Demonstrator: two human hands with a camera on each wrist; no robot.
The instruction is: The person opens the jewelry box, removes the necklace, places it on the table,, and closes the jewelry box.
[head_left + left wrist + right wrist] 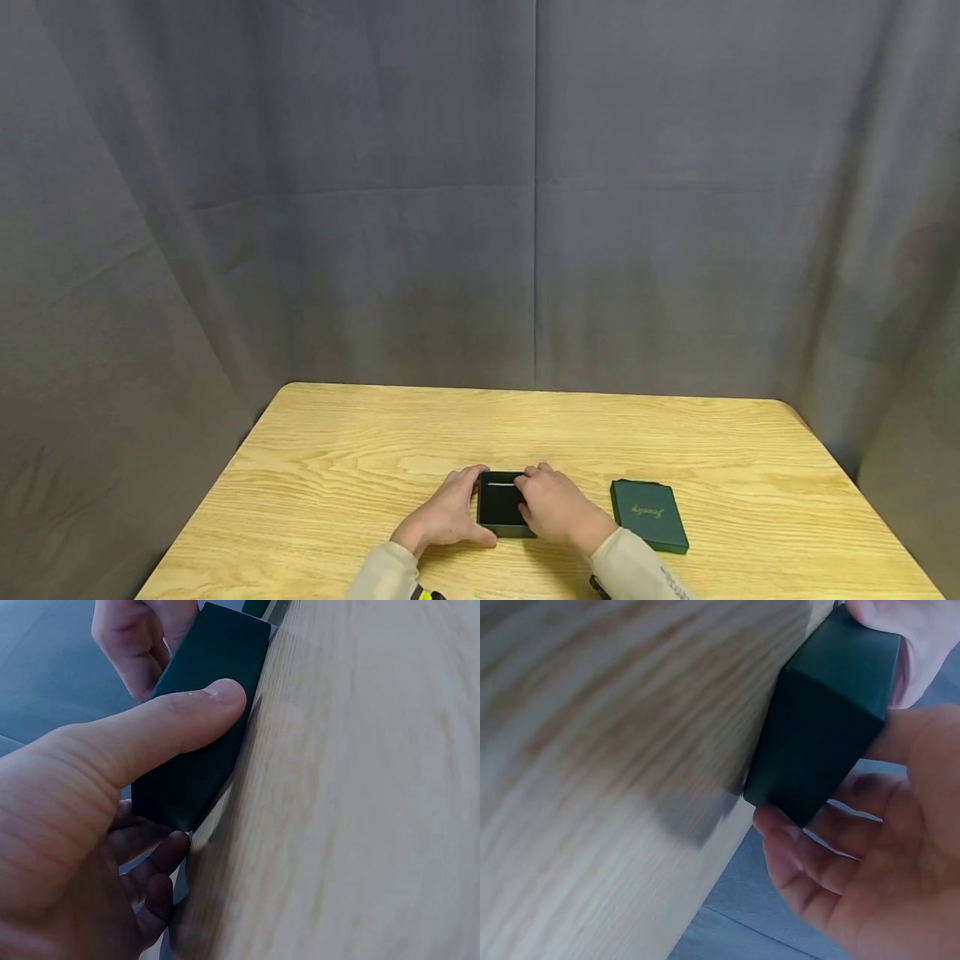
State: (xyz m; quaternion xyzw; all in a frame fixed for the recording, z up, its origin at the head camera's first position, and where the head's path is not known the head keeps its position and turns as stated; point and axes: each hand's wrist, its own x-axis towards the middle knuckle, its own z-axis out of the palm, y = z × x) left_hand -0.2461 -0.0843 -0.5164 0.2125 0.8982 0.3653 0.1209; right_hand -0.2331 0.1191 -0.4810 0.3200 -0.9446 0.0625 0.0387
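A dark green jewelry box (507,531) with a black inside sits uncovered on the table. A thin pale strip (501,484) shows near its far edge. My left hand (450,510) grips the box from the left, thumb on the near wall and fingers at the far corner. On the right side, my right hand (558,504) is curled over the box's rim, thumb and index fingertip over the black inside. The right wrist view shows its other fingers (810,859) bent by the far corner. Whether those fingertips pinch anything inside is hidden.
To the right lies a green lid (649,515) with gold lettering, upside down from my side. The light wooden table (360,442) has rounded far corners. Grey curtains (420,275) hang behind it and on both sides.
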